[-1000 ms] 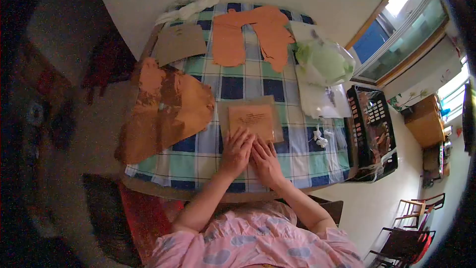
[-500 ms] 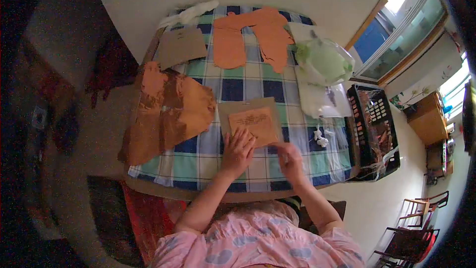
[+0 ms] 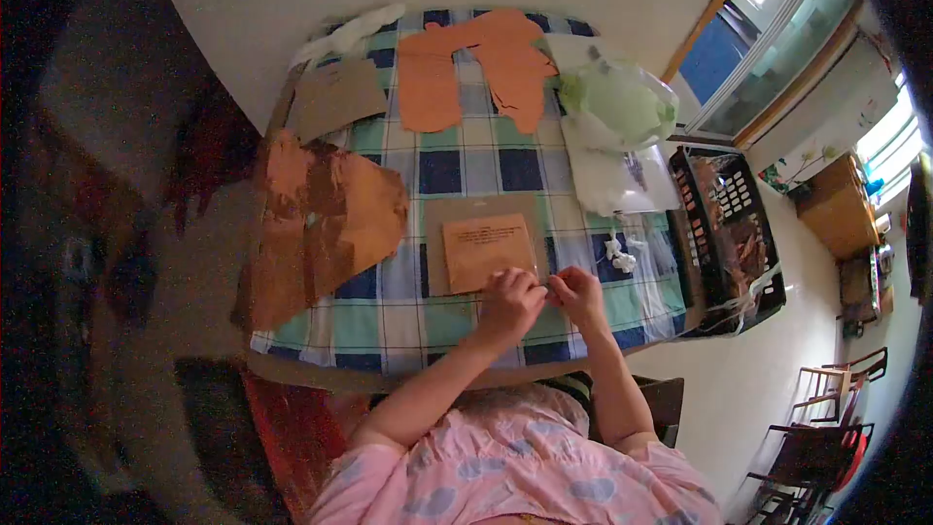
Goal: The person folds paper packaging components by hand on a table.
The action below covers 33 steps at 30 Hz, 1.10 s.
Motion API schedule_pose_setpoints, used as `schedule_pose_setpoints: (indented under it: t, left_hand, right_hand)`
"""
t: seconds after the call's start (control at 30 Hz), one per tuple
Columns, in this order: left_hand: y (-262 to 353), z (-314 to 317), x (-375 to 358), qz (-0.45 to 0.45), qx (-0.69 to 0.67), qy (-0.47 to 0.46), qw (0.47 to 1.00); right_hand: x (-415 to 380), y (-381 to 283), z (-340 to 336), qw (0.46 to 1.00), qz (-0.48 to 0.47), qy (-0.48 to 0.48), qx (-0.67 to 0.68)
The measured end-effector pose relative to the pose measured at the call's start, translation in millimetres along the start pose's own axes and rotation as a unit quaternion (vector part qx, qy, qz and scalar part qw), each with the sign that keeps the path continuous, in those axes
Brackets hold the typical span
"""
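On the checked tablecloth lies a flat grey-brown cardboard sheet, with an orange-brown paper square on top that carries several lines of small dark print. My left hand is closed at the paper's lower right corner, its fingers curled. Just to its right, my right hand is closed in a pinch, fingertips almost meeting those of the left. Whatever is between the fingertips is too small to make out. Part of the sheet's lower right corner is hidden by the hands.
Large brown paper covers the table's left side. Orange cut paper and a cardboard piece lie at the back. A greenish plastic bag, clear plastic and small white crumpled bits are on the right, beside a black crate.
My left hand has slid right, off the paper's face to its lower right corner, and its flat fingers have curled. My right hand has moved slightly up, close to the left.
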<state>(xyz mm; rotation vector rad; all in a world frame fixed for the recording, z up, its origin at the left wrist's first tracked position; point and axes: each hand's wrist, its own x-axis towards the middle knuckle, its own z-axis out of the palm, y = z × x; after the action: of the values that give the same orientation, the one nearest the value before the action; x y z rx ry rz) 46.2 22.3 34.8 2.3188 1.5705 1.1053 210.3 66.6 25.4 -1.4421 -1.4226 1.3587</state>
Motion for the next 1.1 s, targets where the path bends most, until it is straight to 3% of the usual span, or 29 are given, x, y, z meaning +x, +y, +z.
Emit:
schedule_pose_setpoints:
  t: [0.03, 0.1, 0.2, 0.33, 0.43, 0.53, 0.57, 0.63, 0.73, 0.83, 0.93, 0.97, 1.03, 1.07, 1.1]
  left_hand:
    - [4, 4, 3, -0.011, 0.022, -0.051, 0.998]
    - [9, 4, 7, -0.019, 0.044, -0.049, 0.998]
    - [15, 0, 15, -0.051, 0.043, -0.074, 0.995]
    - [14, 7, 17, -0.056, 0.020, -0.116, 0.992]
    - [17, 5, 14, -0.017, 0.033, -0.063, 0.997]
    - [14, -7, 6, -0.060, -0.050, -0.079, 0.994]
    - [12, -14, 0, -0.161, -0.182, -0.125, 0.962]
    - [2, -37, -9, -0.344, -0.422, -0.200, 0.815]
    - [-19, -112, -17, -0.406, -0.665, -0.128, 0.614]
    - [-79, -141, -59, -0.307, -0.738, 0.003, 0.601]
    - [-144, -204, -80, -0.345, -0.685, 0.097, 0.635]
    - [-170, -229, -84, -0.365, -0.616, 0.140, 0.684]
    - [-236, -277, -101, -0.426, -0.403, 0.210, 0.783]
    - [-276, -298, -119, -0.472, -0.230, 0.216, 0.823]
    - [-311, -314, -145, -0.509, 0.010, 0.163, 0.845]
  right_hand:
    - [0, 1, 1, 1.000, 0.004, 0.005, 0.025]
    - [-1, 5, 2, 0.997, 0.013, 0.015, 0.076]
    - [-6, 5, -1, 1.000, -0.015, 0.005, 0.008]
    - [-13, -9, 1, 0.999, -0.001, -0.003, 0.042]
    - [-14, -11, 1, 0.999, 0.001, -0.008, 0.045]
    - [-15, -10, -1, 1.000, 0.007, -0.004, 0.024]
    - [-16, -11, -1, 0.999, 0.021, 0.006, 0.046]
    - [-9, -3, -3, 0.993, 0.033, 0.011, 0.116]
    - [-2, 22, -9, 0.982, 0.023, 0.006, 0.190]
    - [-11, 0, -11, 0.996, 0.009, 0.004, 0.089]
    - [-9, 0, -12, 0.999, 0.011, -0.002, 0.032]
    - [-9, 3, -13, 1.000, 0.007, 0.001, 0.029]
    - [-6, 8, -14, 1.000, 0.008, -0.008, 0.025]
    - [-4, 10, -16, 1.000, 0.006, -0.008, 0.023]
    - [-1, 19, -17, 0.999, 0.007, -0.008, 0.053]
